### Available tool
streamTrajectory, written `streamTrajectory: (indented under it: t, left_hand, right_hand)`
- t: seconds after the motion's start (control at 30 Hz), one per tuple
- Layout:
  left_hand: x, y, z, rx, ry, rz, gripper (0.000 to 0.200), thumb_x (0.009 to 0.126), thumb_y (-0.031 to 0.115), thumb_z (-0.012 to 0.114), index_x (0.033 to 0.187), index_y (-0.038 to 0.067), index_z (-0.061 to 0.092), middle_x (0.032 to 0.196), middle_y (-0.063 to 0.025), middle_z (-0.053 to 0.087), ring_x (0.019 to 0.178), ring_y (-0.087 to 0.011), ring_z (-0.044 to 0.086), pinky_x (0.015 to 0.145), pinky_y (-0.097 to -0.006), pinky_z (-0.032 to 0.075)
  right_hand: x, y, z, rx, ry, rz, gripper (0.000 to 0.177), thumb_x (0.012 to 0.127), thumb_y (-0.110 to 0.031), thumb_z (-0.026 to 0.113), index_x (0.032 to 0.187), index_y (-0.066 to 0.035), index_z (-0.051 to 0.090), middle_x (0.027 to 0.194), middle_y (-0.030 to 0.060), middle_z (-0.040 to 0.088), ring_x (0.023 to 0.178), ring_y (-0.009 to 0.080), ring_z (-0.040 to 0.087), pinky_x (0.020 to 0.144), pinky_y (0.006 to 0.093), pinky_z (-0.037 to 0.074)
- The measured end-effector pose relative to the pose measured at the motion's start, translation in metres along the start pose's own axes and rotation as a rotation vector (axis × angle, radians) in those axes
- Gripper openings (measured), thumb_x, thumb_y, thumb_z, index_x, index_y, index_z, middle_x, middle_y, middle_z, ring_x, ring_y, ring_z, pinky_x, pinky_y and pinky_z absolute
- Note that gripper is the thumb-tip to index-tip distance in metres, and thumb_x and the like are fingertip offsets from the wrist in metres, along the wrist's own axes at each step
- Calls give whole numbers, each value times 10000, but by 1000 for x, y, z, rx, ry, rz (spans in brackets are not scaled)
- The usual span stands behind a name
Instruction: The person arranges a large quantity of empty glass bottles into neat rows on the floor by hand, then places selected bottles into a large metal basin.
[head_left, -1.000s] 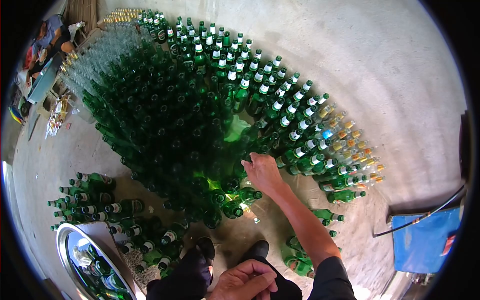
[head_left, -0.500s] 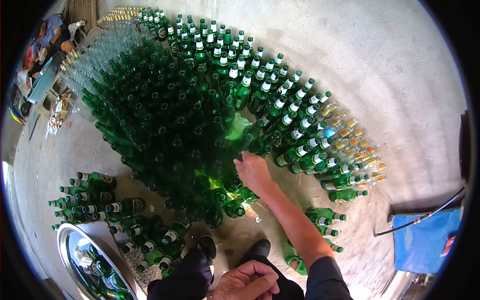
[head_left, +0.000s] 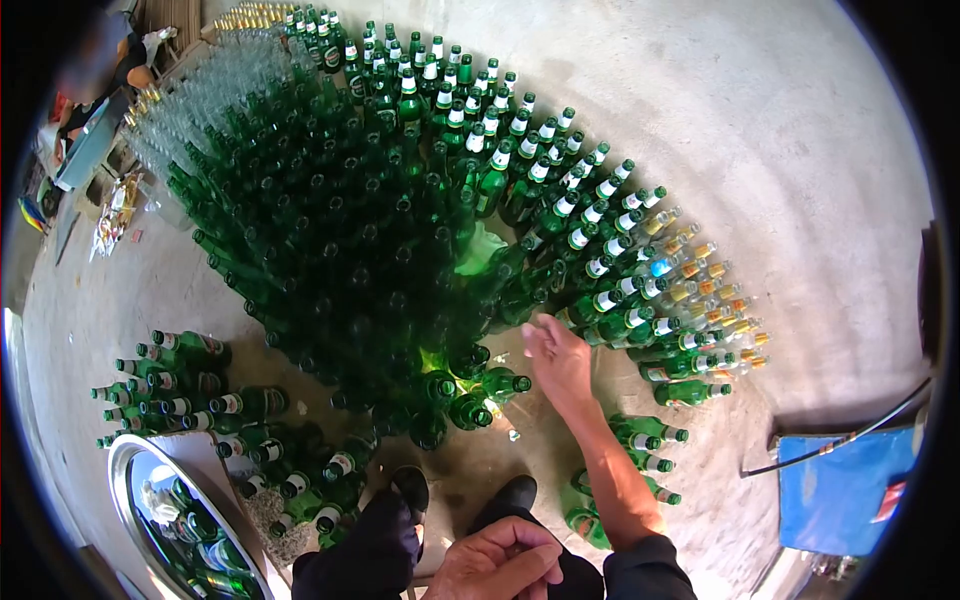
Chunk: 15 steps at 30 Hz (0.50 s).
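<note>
Concrete floor [head_left: 720, 130] everywhere we look, and it's packed with glass! Towards its far left stand clear bottles [head_left: 210, 95], running into a dense mass of dark green bottles [head_left: 340, 220]; white-necked green bottles [head_left: 491, 185] curve around to the right, ending in gold-necked clear bottles [head_left: 690, 290] near the right-hand edge.

Now our right hand [head_left: 553, 352], hanging just off the mass's near right corner, fingers part-curled, and whether anything sits between them we cannot tell. Just below it is the nearest green bottle [head_left: 500, 381], standing in the front cluster: long axis upright, though our wide view tips it sideways, mouth to the right.

Down at the near edge, between our knees, the left hand [head_left: 500, 562] is loosely curled, thumb folded across; what it may hold, we can't see. Over at the near left corner, a bright-rimmed oval tray [head_left: 118, 500] has green bottles in it, and beyond it another cluster [head_left: 250, 401] fans its necks leftward. Far left corner: another person [head_left: 135, 60] beside a pale blue basin [head_left: 95, 150].
</note>
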<state>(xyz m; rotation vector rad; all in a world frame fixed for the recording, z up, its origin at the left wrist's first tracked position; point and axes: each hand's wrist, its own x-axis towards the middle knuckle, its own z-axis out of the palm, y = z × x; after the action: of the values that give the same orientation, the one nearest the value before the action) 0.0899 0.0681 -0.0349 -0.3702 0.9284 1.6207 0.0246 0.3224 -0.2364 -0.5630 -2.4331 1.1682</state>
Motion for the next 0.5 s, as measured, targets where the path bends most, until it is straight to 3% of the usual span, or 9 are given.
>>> streamTrajectory:
  t: [0.07,0.13,0.2,0.27,0.33,0.37,0.43,0.5]
  left_hand:
    - [0,-2,0,63,18,-72,85,965,69,622,1000,-7,613,827,-104,659,686,-145,622,636,-279,515]
    - [-3,-5,7,-70,-30,81,94,972,140,636,972,47,628,768,-37,652,590,-79,572,542,-208,459]
    - [-3,-7,7,-81,-45,98,90,973,138,634,973,49,629,764,-34,650,589,-77,572,540,-204,457]
    - [-4,-10,7,-88,-56,111,86,975,136,631,973,51,630,760,-31,649,589,-74,571,538,-199,454]
    - [-4,-10,7,-60,-40,97,87,975,132,627,971,45,627,769,-38,651,594,-82,574,543,-209,461]
    - [-3,-7,6,-59,-41,99,87,975,132,627,971,45,627,769,-38,651,594,-82,574,543,-209,461]
    - [-2,0,2,92,-4,-61,104,971,88,625,1012,-7,614,850,-99,661,702,-137,620,650,-267,510]
    - [-3,0,2,60,-13,-65,111,973,90,623,1020,-10,612,856,-103,662,703,-139,620,650,-268,510]
  right_hand:
    - [-20,1,-18,-37,37,42,384,947,-214,697,1170,88,617,738,62,666,639,83,616,596,250,507]
    - [-44,2,-26,-72,73,88,374,954,-206,689,1174,87,614,759,62,675,649,81,616,609,248,511]
    - [-66,3,-31,-10,-25,251,369,964,-180,665,1210,87,600,799,62,685,673,78,622,629,247,522]
    - [-79,21,-26,22,-75,214,444,933,-186,693,1264,83,570,866,100,701,684,95,644,645,259,535]
    - [-77,-1,-26,-49,-172,178,531,885,-197,736,1298,78,548,972,154,704,699,122,672,659,278,546]
    - [-77,0,-22,-44,-172,175,595,852,-270,768,1298,50,537,1059,159,684,694,188,713,666,318,566]
    - [-77,-2,-16,-87,-162,134,578,854,-269,768,1286,46,547,1049,162,681,689,203,714,669,330,565]
    - [-74,-4,-7,-132,-149,92,561,856,-268,768,1274,42,558,1040,165,677,684,219,715,672,342,564]
